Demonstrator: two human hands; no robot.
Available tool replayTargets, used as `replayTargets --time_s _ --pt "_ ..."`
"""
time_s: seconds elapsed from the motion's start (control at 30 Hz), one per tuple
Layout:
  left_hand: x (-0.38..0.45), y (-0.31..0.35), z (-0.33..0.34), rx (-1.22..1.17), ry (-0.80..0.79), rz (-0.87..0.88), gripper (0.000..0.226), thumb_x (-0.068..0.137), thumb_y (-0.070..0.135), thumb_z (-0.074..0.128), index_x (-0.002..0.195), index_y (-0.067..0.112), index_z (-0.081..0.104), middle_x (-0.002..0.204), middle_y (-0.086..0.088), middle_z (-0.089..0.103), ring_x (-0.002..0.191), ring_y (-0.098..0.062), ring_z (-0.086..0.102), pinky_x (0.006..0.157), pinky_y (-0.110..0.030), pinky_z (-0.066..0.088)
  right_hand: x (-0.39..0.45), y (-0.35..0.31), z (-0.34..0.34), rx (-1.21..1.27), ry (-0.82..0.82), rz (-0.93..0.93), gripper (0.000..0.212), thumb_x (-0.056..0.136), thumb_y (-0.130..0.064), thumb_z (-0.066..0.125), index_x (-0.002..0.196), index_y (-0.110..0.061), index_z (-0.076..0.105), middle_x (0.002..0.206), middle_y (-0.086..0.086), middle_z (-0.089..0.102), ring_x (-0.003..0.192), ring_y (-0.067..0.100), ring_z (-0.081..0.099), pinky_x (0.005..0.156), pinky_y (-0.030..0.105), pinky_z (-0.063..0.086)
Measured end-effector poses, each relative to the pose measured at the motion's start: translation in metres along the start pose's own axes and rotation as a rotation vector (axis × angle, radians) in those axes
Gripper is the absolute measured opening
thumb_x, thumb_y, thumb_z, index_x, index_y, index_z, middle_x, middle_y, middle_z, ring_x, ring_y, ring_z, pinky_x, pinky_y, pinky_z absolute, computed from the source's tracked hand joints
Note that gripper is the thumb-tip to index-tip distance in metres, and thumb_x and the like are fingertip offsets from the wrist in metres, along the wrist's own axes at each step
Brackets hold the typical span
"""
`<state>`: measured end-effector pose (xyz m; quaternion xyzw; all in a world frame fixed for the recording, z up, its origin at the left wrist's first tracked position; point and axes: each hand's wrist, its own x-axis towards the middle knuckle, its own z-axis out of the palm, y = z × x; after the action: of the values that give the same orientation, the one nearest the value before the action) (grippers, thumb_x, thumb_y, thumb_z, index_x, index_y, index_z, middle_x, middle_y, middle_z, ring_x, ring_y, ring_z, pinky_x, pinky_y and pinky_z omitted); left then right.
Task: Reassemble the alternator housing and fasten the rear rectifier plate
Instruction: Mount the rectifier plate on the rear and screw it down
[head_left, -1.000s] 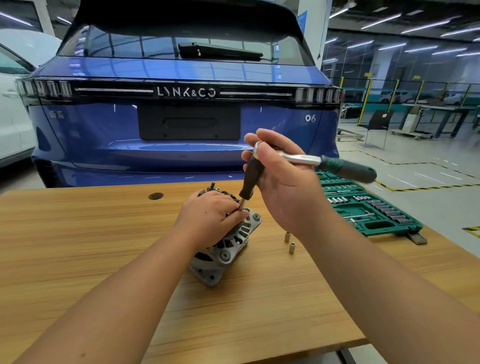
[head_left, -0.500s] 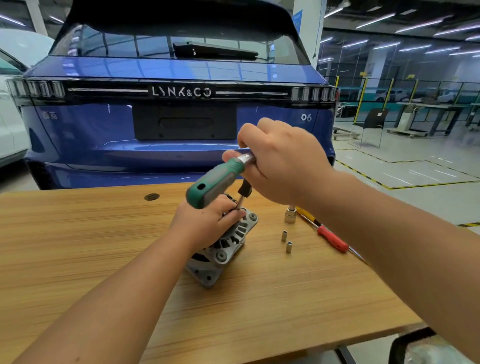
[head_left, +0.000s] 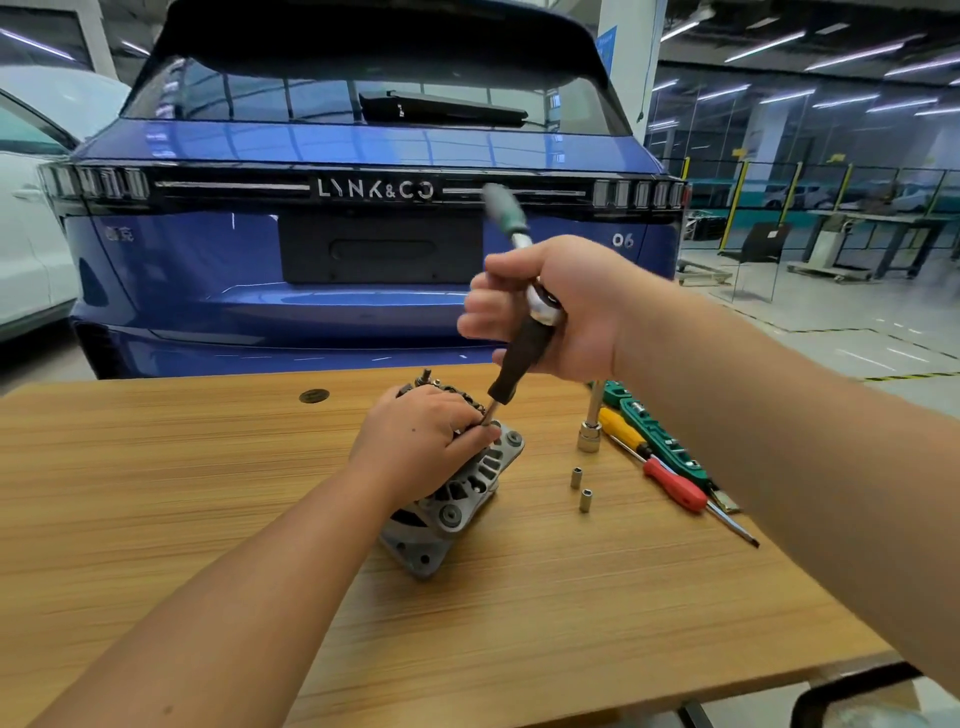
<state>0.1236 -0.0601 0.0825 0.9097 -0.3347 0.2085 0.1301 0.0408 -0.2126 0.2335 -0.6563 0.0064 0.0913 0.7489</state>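
Alternator held steady at table centre by left hand. Ratchet grasped by right hand; extension axis slanted toward 7 o'clock, tip at fastener beside left fingers. Handle at 11 o'clock.

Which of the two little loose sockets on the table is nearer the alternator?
The farther small socket, up toward the car; the other small socket lies right of it and closer to the camera.

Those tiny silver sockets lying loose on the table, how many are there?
2: one small socket right of the alternator, another small socket just nearer. Others may hide behind the right arm.
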Motion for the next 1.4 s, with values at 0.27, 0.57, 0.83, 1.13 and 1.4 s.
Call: replayTargets --time_s 0.27,0.57,0.83,1.13,1.4 --pt "-0.001 -0.001 -0.001 -0.01 0.014 0.012 0.04 0.091 0.068 0.023 0.083 0.044 0.054 0.077 0.027 0.049 0.088 -0.002 0.045 0.092 -0.037 0.037 0.009 0.055 0.003 0.744 -0.04 -0.322 0.015 0.084 -0.026 0.07 0.092 -0.015 0.063 0.084 0.001 0.075 0.075 0.014 0.067 0.077 0.026 0.053" --pt "0.001 0.003 -0.005 -0.008 -0.018 -0.012 0.037 0.09 0.068 0.025 0.072 0.043 0.047 0.073 0.026 0.048 0.085 -0.003 0.047 0.087 -0.034 0.035 0.004 0.07 -0.017 0.403 -0.101 -0.623 0.019 0.085 -0.015 0.071 0.071 -0.028 0.07 0.105 0.003 0.071 0.091 0.018 0.066 0.086 0.038 0.052" --pt "0.0 0.003 -0.005 -0.014 0.007 -0.014 0.044 0.087 0.073 0.017 0.07 0.043 0.045 0.072 0.025 0.048 0.084 -0.006 0.049 0.08 -0.032 0.032 0.004 0.085 -0.011 -0.917 0.566 -1.461 0.013 0.095 -0.003 0.065 0.101 0.003 0.075 0.114 0.018 0.069 0.101 0.034 0.066 0.088 0.047 0.054" --pt "0.001 0.002 0.0 -0.003 -0.009 -0.037 0.056 0.087 0.074 0.02 0.094 0.043 0.066 0.089 0.027 0.059 0.091 0.0 0.045 0.096 -0.039 0.035 -0.007 0.024 0.005 -1.766 0.609 -0.762 0.037 0.104 -0.051 0.033 0.09 -0.018 0.043 0.074 -0.004 0.043 0.062 0.022 0.043 0.051 0.03 0.02" --pt "0.001 0.002 -0.001 0.002 -0.015 -0.025 0.051 0.089 0.072 0.026 0.098 0.044 0.067 0.094 0.025 0.063 0.098 -0.001 0.051 0.102 -0.04 0.035 -0.003 -0.01 -0.002 -0.873 0.107 -0.035 0.045 0.103 -0.048 0.047 0.084 -0.013 0.069 0.088 0.005 0.078 0.072 0.021 0.074 0.065 0.031 0.054"
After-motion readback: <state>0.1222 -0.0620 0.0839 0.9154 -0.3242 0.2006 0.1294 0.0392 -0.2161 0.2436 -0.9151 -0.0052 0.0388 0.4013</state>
